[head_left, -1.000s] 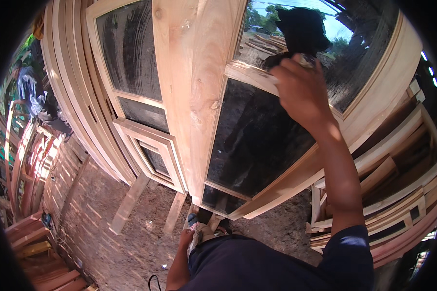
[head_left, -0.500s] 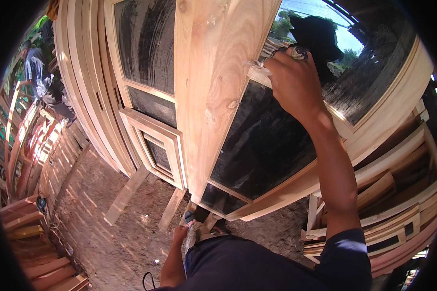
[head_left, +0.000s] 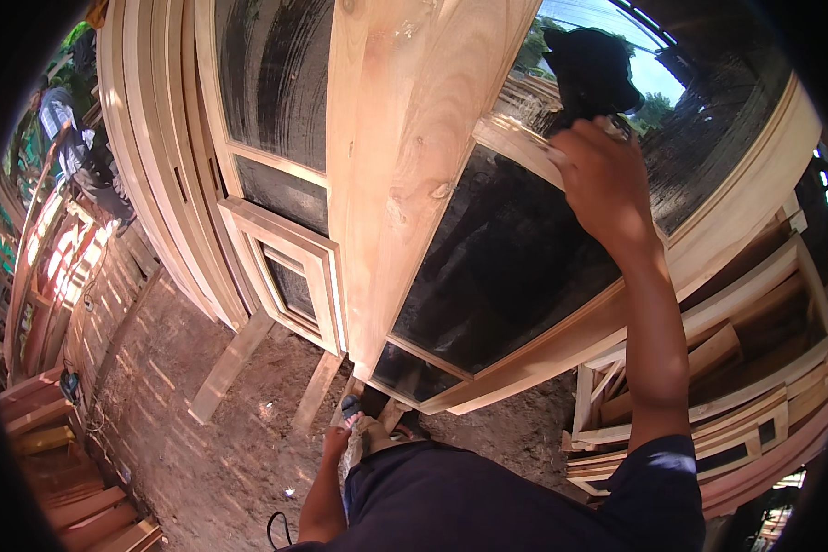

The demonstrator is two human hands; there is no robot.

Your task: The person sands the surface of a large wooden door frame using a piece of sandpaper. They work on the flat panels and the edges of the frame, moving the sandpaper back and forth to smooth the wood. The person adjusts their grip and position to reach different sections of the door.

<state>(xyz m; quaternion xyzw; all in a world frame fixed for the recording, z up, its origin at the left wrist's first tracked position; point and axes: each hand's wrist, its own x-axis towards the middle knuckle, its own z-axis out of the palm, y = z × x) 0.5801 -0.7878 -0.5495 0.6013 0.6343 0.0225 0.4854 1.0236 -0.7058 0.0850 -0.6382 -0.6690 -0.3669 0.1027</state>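
Glazed door frame right of stacked frames

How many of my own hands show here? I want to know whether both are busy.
2: the right hand is raised on the glazed wooden frame's crossbar; the left hand hangs low by the hip, contents unclear.

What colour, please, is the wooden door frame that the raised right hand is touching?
The door frame is pale, unpainted wood with visible grain and knots, around dark glass panes; seen in the head view.
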